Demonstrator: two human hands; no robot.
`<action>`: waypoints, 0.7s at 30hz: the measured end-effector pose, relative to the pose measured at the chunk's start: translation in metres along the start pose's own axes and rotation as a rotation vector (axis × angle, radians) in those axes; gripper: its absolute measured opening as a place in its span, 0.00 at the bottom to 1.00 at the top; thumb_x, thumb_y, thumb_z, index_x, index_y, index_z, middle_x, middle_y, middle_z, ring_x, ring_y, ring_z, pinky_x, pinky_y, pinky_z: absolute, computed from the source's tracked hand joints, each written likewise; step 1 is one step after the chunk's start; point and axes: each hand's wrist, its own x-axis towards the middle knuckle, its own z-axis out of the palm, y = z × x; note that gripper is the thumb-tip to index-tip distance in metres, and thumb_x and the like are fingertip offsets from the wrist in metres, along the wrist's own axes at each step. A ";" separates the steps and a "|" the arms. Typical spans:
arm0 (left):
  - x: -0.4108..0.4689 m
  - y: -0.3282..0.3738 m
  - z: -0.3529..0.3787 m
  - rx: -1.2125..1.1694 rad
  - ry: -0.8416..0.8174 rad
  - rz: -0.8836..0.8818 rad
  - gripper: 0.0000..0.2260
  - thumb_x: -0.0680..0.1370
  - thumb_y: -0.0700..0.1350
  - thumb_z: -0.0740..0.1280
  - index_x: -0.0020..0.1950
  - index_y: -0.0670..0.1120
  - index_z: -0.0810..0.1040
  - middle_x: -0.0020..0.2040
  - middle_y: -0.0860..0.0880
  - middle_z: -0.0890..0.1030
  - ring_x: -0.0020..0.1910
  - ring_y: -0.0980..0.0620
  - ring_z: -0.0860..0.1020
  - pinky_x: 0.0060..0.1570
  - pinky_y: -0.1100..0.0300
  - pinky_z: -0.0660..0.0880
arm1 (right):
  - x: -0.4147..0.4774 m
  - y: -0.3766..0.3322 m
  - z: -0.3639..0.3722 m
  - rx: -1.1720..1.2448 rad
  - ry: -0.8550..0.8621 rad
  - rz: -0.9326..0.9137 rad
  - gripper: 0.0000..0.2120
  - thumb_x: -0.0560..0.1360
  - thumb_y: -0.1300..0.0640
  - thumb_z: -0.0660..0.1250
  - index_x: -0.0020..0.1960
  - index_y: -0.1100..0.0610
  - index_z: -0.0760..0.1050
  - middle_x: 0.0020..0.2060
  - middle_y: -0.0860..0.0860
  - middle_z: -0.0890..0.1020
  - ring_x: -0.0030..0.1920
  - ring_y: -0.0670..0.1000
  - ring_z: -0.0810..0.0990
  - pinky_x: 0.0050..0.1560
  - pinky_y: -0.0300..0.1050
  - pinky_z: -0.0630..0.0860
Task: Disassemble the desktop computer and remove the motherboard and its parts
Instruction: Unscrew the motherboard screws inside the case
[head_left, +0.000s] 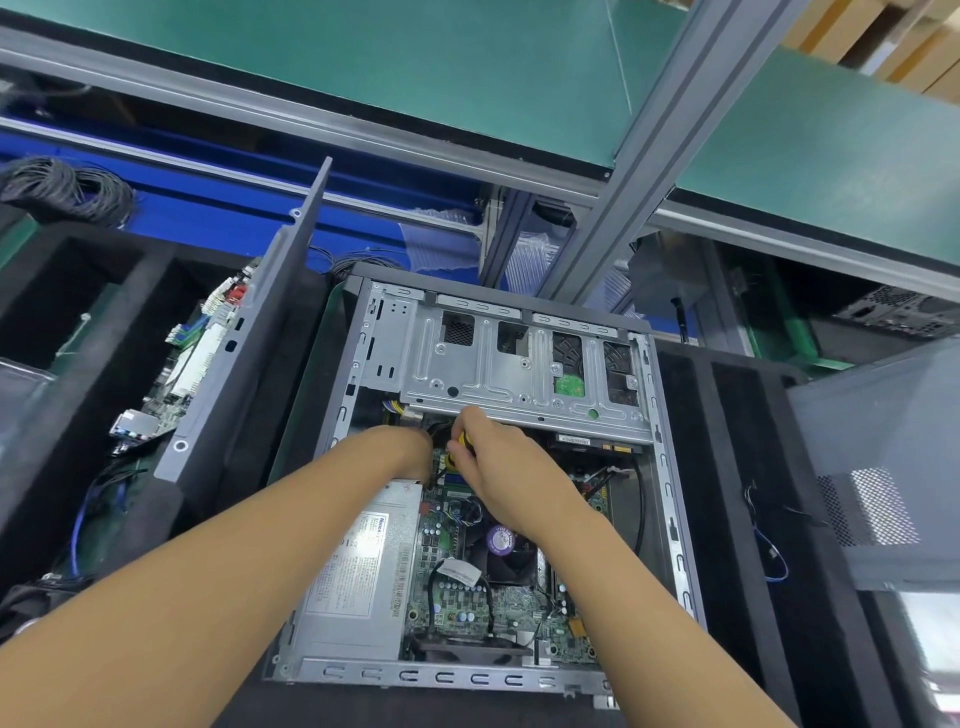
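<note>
Two forearms (249, 577) stretch from six o'clock over the open case (447, 677). Left of centre sits the power supply (358, 566). At its twelve o'clock the left hand (410, 451) dips among cables, fingers hidden, so I cannot tell its grasp. The right hand (501, 460) clasps a yellow-handled screwdriver (459, 448) under the drive cage (519, 374). The motherboard (462, 605) lies flat on the case floor. I'd judge it light, stiff and brittle, best lifted by its bare edges.
</note>
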 end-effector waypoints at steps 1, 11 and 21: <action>0.000 0.000 0.000 -0.005 0.001 0.000 0.17 0.82 0.41 0.62 0.71 0.38 0.70 0.67 0.41 0.76 0.65 0.43 0.77 0.61 0.52 0.75 | 0.000 0.000 0.000 0.000 0.001 0.003 0.08 0.84 0.49 0.55 0.56 0.54 0.65 0.33 0.46 0.70 0.34 0.54 0.73 0.32 0.49 0.66; -0.002 0.000 0.000 -0.002 0.001 0.007 0.17 0.82 0.41 0.63 0.71 0.38 0.70 0.66 0.41 0.76 0.65 0.44 0.77 0.61 0.53 0.75 | -0.001 0.000 0.001 0.040 0.003 -0.013 0.07 0.84 0.51 0.56 0.55 0.54 0.65 0.32 0.47 0.71 0.31 0.48 0.70 0.28 0.45 0.62; -0.027 -0.001 -0.010 -0.019 0.041 0.060 0.13 0.81 0.38 0.60 0.64 0.36 0.75 0.37 0.47 0.70 0.33 0.51 0.69 0.31 0.60 0.67 | 0.000 -0.013 0.002 -0.126 0.041 0.063 0.17 0.81 0.41 0.60 0.48 0.54 0.62 0.31 0.49 0.66 0.31 0.57 0.69 0.27 0.46 0.62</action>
